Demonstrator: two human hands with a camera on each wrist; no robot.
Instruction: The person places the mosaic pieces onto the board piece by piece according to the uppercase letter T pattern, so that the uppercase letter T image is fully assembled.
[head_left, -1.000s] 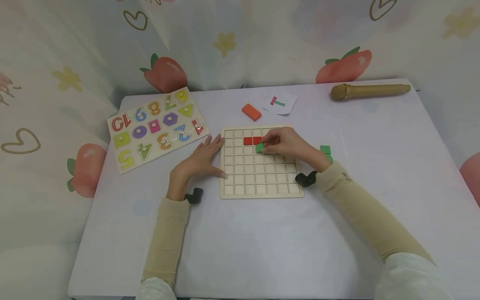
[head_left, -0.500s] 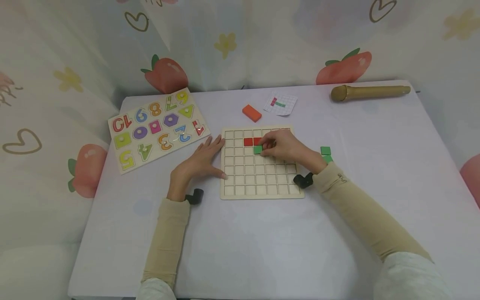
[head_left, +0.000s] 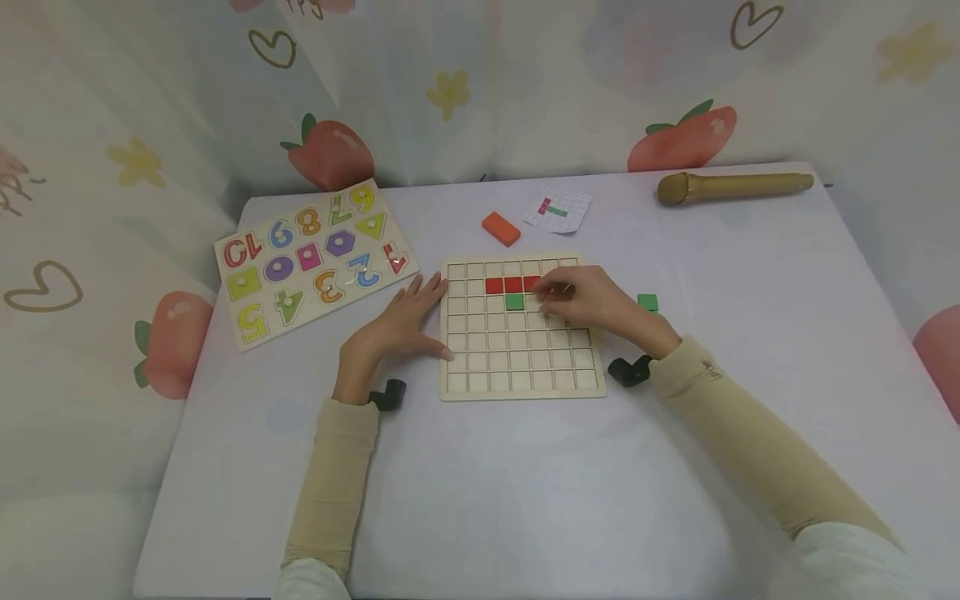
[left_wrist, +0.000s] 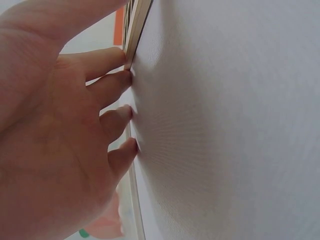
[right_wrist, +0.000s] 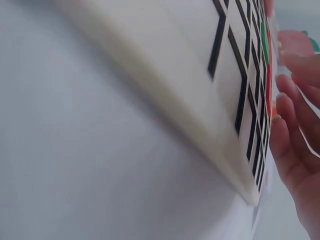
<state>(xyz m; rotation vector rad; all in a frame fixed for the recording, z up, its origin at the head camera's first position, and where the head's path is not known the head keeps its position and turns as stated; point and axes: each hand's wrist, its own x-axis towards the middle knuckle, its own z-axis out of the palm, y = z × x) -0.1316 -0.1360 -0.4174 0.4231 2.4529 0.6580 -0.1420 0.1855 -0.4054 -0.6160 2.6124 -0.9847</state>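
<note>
A pale wooden grid board (head_left: 525,362) lies before me. A row of red tiles (head_left: 514,284) sits in its upper part, with one green tile (head_left: 514,302) in the row beneath. My right hand (head_left: 581,296) hovers by the right end of the red row, fingers loosely bent; nothing shows between them in the right wrist view. My left hand (head_left: 397,321) is at the board's left side, thumb and fingers spread, fingertips at the edge. Just right of my right wrist lies a loose green tile (head_left: 647,302).
Beyond the board are an orange block (head_left: 501,229) and a printed pattern card (head_left: 558,212). A number-and-shape puzzle (head_left: 307,257) lies at the back left. At the back right lies a gold microphone (head_left: 735,188). Patterned cloth hangs behind the table.
My right hand has let go of the green tile, which now lies flat in a cell below the red row. It has moved slightly right. The left hand stays put.
</note>
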